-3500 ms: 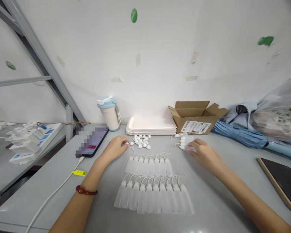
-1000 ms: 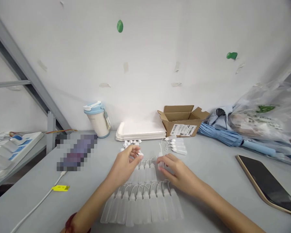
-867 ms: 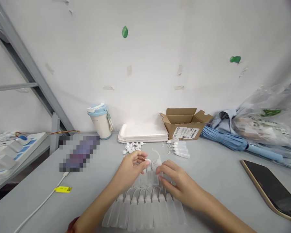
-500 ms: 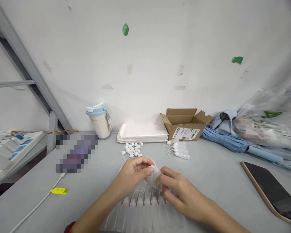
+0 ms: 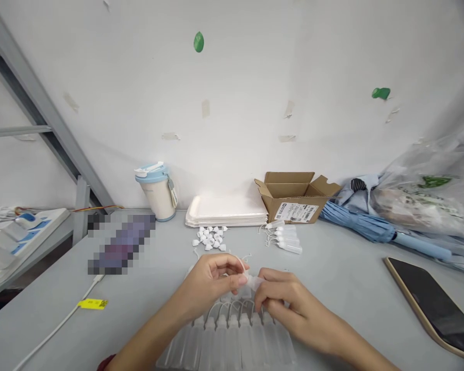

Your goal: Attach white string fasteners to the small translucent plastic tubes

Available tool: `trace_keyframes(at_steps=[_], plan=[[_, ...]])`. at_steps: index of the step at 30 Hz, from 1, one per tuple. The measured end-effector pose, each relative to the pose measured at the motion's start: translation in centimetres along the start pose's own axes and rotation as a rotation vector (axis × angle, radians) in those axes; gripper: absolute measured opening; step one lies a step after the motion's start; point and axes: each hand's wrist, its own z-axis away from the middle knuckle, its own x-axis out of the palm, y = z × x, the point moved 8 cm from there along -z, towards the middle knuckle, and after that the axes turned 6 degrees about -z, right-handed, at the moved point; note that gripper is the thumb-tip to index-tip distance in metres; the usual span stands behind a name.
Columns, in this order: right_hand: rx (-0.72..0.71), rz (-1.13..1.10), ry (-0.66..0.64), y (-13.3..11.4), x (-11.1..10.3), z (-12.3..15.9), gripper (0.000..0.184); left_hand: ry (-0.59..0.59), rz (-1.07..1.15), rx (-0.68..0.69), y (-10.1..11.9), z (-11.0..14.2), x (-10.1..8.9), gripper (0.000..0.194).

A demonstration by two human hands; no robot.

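Observation:
A small translucent plastic bottle (image 5: 254, 281) is held between both hands above the desk. My left hand (image 5: 214, 275) is closed, with thumb and fingers pinching the bottle's neck end; a thin white strand curves over these fingers. Around the bottle's body the fingers of my right hand (image 5: 288, 301) are closed. Just below my hands lies a row of several similar translucent bottles (image 5: 228, 345), their necks pointing away from me with thin curved strands. More bottles lie partly hidden behind my left hand. Several small white caps (image 5: 208, 238) are scattered beyond it.
Several bottles (image 5: 288, 239) lie before an open cardboard box (image 5: 294, 206). A stack of white envelopes (image 5: 228, 211) and a tumbler (image 5: 158, 196) stand by the wall. A folded blue umbrella (image 5: 363, 224) and a phone (image 5: 429, 304) are at right. A white cable (image 5: 54, 332) runs down the left.
The bottle has tilted from steep to nearly level between my hands. My right hand has moved slightly right and down; my left hand stays at the neck end.

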Motion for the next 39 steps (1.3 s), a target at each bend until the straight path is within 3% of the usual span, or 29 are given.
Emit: trace_keyframes(at_steps=[5, 11, 20, 31, 37, 39], plan=[[0.089, -0.195, 0.034, 0.8, -0.2, -0.2, 0.03, 0.024, 0.045, 0.027, 0.3, 0.0, -0.1, 0.014], [0.151, -0.371, 0.054, 1.4, 0.0, -0.3, 0.029, 0.048, 0.096, -0.044, -0.3, 0.0, 0.0, 0.017], [-0.031, 0.086, 0.013, -0.2, 0.6, 0.1, 0.029, 0.099, 0.008, -0.101, -0.8, 0.0, -0.1, 0.022], [0.16, -0.448, 0.071, 2.5, 0.3, -0.2, 0.023, 0.093, 0.077, -0.07, -0.7, -0.1, -0.2, 0.021], [0.14, -0.512, 0.089, 2.2, 0.1, -0.4, 0.022, 0.084, 0.082, -0.095, -0.6, 0.2, 0.1, 0.02], [0.118, -0.527, 0.093, 1.8, -0.1, -0.5, 0.022, 0.019, 0.065, -0.132, -0.6, 0.4, 0.8, 0.023]])
